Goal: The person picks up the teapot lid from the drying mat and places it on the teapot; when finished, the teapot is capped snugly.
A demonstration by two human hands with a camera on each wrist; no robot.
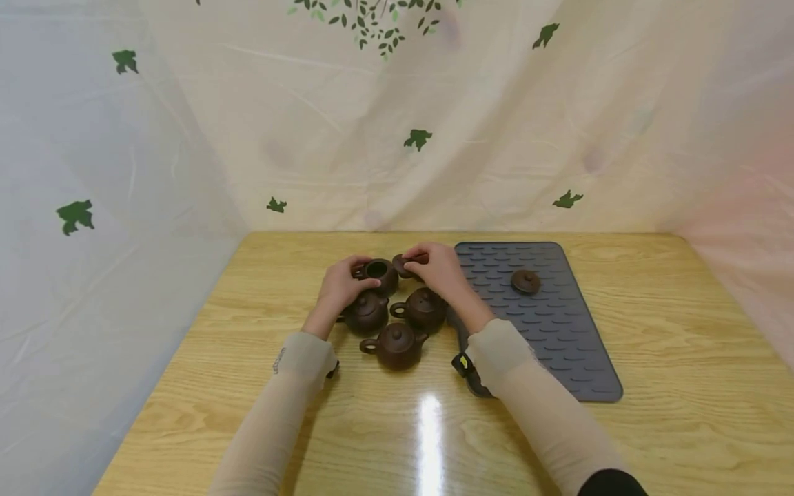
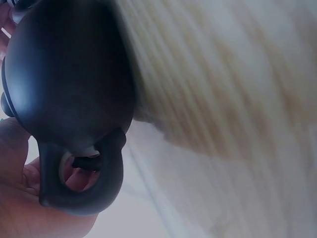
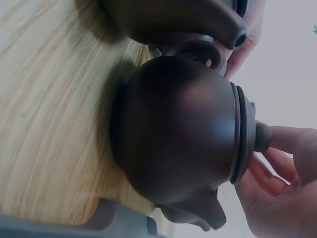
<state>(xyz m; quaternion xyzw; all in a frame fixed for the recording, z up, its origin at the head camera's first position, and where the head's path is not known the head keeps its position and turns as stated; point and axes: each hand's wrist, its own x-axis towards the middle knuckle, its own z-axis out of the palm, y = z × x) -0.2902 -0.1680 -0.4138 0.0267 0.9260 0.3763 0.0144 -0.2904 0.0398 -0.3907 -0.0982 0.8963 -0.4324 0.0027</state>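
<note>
At the back of a group of dark brown teapots stands a lidless teapot [image 1: 386,281], its round opening facing up. My left hand [image 1: 340,282] grips it from the left, thumb by the rim and fingers around the handle side. Just right of the opening, my right hand [image 1: 437,269] pinches a small dark lid [image 1: 400,266], tilted on edge. Lidded teapots stand nearer: one under my left hand [image 1: 366,315], one below my right hand [image 1: 424,310], one in front [image 1: 399,346]. A lidded teapot [image 2: 69,79] fills much of the left wrist view; another [image 3: 183,129] dominates the right wrist view.
A grey ridged mat [image 1: 558,344] lies to the right on the wooden table [image 1: 248,413], partly under my right forearm. Another dark lid [image 1: 526,281] rests on the mat, knob up. A pale curtain [image 1: 347,158] with green leaf shapes hangs behind the table.
</note>
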